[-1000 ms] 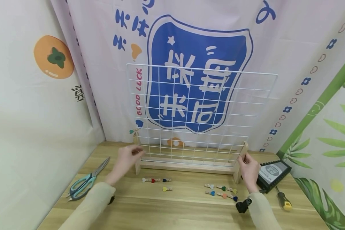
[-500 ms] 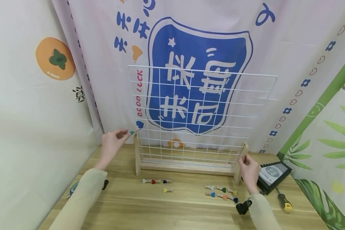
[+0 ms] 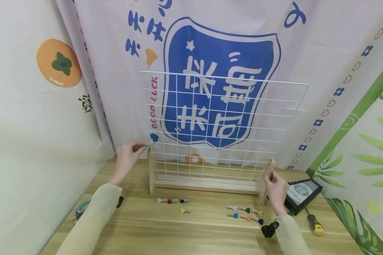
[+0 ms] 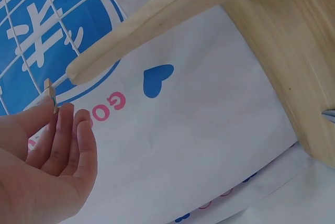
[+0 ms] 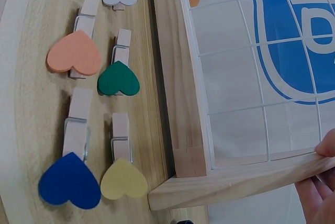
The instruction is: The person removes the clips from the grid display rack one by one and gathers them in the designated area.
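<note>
A white wire grid [image 3: 198, 75] stands upright in a wooden stand [image 3: 207, 186]. At the grid's left edge, just above the stand's left upright [image 3: 151, 173], my left hand [image 3: 126, 157] pinches a small wooden clothespin [image 4: 49, 90] between thumb and fingertips. Its teal heart is mostly covered by the fingers, and the peg's tip touches the wire. On the other side, my right hand [image 3: 277, 187] grips the stand's right upright [image 5: 230, 185] with thumb and fingers. Below it lie several heart clothespins in two rows, among them an orange one [image 5: 75, 54] and a green one [image 5: 119, 78].
Left of centre on the table lie more clothespins, including a red one [image 3: 170, 201] and a yellow one [image 3: 184, 210]. Scissors [image 3: 81, 209] are partly behind the left sleeve. A black case [image 3: 303, 193] and a screwdriver [image 3: 315, 222] sit at the right. A printed curtain hangs behind.
My left hand has moved up and left from beside the left upright to the teal heart clothespin, then taken it between its fingers. The right hand stays on the right upright.
</note>
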Motion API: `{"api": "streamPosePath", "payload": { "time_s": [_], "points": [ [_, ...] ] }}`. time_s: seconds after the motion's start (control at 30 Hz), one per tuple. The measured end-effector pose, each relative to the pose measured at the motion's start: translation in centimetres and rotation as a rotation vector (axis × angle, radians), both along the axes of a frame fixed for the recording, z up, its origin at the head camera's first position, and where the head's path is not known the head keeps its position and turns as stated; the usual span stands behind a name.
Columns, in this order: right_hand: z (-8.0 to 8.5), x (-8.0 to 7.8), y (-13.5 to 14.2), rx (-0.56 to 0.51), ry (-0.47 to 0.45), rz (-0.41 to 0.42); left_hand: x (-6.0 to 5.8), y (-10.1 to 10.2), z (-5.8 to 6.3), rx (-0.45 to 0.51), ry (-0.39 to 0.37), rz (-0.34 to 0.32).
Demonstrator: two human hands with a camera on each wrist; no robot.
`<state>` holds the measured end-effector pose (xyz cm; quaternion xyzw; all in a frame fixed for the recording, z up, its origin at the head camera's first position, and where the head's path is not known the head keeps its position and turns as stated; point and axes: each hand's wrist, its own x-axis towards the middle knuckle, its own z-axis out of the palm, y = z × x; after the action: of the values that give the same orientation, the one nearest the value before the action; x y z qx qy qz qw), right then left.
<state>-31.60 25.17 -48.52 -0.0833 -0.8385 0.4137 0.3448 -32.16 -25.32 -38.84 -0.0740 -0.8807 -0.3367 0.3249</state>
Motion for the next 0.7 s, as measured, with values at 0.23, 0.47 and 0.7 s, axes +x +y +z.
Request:
{"api": "streamPosePath", "payload": {
  "time_s": [0.23,0.47,0.7],
  "points": [
    [0.0,-0.1,0.0,0.01,0.01,-0.005,0.0,0.1,-0.1,-0.001,0.045,0.023],
    [0.1,-0.1,0.0,0.002,0.006,-0.007,0.7,-0.4,0.2,0.019,0.039,0.039],
    [0.0,-0.1,0.1,0.003,0.001,-0.012,1.8,-0.9,0.6,0.047,0.016,0.06]
  ]
}}
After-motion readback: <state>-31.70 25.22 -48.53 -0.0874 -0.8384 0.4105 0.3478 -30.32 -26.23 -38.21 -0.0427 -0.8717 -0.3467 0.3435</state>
